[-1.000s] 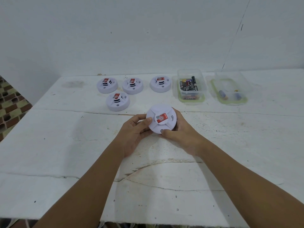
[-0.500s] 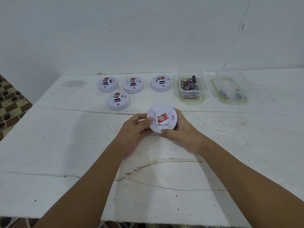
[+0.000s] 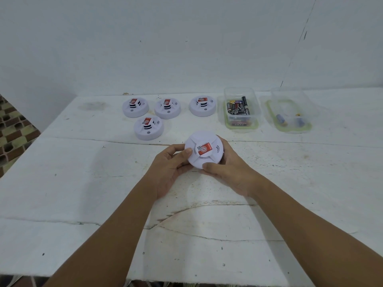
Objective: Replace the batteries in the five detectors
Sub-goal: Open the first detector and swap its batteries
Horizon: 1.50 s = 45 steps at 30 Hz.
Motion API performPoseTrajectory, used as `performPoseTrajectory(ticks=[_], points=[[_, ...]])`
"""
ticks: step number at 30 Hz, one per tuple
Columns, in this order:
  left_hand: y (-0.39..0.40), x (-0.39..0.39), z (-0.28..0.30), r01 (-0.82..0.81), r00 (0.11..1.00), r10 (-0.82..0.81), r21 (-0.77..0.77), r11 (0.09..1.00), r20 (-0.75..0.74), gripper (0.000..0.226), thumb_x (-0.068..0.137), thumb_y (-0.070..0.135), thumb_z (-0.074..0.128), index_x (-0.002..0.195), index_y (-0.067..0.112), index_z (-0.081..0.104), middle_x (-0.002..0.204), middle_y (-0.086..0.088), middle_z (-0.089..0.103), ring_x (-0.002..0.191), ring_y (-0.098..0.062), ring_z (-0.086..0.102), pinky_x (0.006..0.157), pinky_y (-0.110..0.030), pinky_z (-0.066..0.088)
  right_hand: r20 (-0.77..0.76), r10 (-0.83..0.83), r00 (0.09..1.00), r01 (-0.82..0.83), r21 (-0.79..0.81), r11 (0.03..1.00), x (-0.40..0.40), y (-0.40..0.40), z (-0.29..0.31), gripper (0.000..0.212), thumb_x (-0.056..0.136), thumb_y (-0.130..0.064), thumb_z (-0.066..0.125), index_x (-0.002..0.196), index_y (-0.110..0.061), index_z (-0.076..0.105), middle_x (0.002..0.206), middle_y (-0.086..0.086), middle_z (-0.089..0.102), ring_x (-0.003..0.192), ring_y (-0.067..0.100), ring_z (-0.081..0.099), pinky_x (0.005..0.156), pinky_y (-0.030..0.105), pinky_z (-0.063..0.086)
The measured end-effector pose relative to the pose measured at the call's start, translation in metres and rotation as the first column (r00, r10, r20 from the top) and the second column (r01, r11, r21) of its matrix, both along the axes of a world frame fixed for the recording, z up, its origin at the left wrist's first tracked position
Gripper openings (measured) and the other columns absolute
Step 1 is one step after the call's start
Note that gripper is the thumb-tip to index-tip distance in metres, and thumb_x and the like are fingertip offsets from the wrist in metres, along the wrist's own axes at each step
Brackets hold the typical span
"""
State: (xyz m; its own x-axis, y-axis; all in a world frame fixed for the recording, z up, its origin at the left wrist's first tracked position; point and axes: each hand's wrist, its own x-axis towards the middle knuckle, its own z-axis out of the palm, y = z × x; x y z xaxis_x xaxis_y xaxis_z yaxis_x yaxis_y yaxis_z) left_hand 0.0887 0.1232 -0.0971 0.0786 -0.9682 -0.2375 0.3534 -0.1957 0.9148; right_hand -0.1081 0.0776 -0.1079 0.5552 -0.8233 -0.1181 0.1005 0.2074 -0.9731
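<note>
Fingers [image 3: 187, 151] gripping round white plastic detector [image 3: 204, 149], cracked painted table [image 3: 83, 183]

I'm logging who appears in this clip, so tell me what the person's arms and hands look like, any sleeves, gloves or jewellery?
Both forearms are bare as far as the bottom edge of the frame, with no sleeves in view. The left hand and right hand wear no gloves, and no rings, watch or bracelet show on the fingers or wrists. The nails look short and unpainted. No markings or bandages are visible.

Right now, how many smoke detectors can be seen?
5. Three in the back row, one in front of them, and one held by both the left hand and right hand.
</note>
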Motion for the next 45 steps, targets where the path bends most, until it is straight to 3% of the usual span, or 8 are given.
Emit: performPoseTrajectory(ticks=[27, 35, 41, 45], points=[[-0.0005, 0.0019, -0.0032, 0.006, 0.999, -0.006, -0.009, 1.000, 0.032, 0.050, 0.088, 0.023, 0.073, 0.131, 0.000, 0.062, 0.121, -0.019, 0.075, 0.117, -0.033, 0.072, 0.103, -0.044, 0.057, -0.011, 0.025, 1.000, -0.025, -0.004, 1.000, -0.0004, 0.0002, 0.0029, 0.081, 0.092, 0.013, 0.067, 0.153, -0.029, 0.033, 0.143, 0.004, 0.058, 0.132, 0.026, 0.060, 0.104, 0.046, 0.056], [-0.0001, -0.0010, -0.0014, -0.001, 0.999, 0.001, -0.013, 1.000, 0.032, 0.049, 0.087, 0.024, 0.074, 0.129, -0.001, 0.063, 0.120, -0.018, 0.076, 0.114, -0.032, 0.073, 0.101, -0.042, 0.059, 0.086, 0.048, 0.995, -0.053, 0.060, 0.997, -0.0012, -0.0011, 0.0002, 0.081, 0.083, 0.005, 0.068, 0.151, -0.027, 0.039, 0.147, 0.012, 0.057, 0.132, 0.033, 0.061, 0.107, 0.054, 0.053], [0.0001, -0.0023, -0.0004, -0.002, 0.996, 0.004, -0.015, 1.000, 0.089, 0.043, 0.089, 0.024, 0.074, 0.124, 0.001, 0.066, 0.117, -0.017, 0.077, 0.112, -0.032, 0.074, 0.099, -0.042, 0.060, 0.027, 0.061, 0.998, -0.061, -0.008, 0.998, -0.0010, -0.0015, -0.0009, 0.083, 0.088, 0.012, 0.063, 0.155, -0.028, 0.035, 0.147, 0.010, 0.056, 0.135, 0.032, 0.058, 0.107, 0.055, 0.053], [0.0021, -0.0061, -0.0002, 0.013, 0.981, -0.006, -0.038, 0.999, 0.194, 0.031, 0.100, 0.022, 0.066, 0.125, 0.004, 0.067, 0.115, -0.014, 0.078, 0.111, -0.029, 0.075, 0.096, -0.039, 0.061, 0.044, 0.053, 0.998, -0.054, 0.019, 0.998, -0.0015, -0.0011, -0.0011, 0.074, 0.088, 0.012, 0.064, 0.148, -0.027, 0.043, 0.140, 0.008, 0.063, 0.131, 0.031, 0.062, 0.106, 0.053, 0.054]])
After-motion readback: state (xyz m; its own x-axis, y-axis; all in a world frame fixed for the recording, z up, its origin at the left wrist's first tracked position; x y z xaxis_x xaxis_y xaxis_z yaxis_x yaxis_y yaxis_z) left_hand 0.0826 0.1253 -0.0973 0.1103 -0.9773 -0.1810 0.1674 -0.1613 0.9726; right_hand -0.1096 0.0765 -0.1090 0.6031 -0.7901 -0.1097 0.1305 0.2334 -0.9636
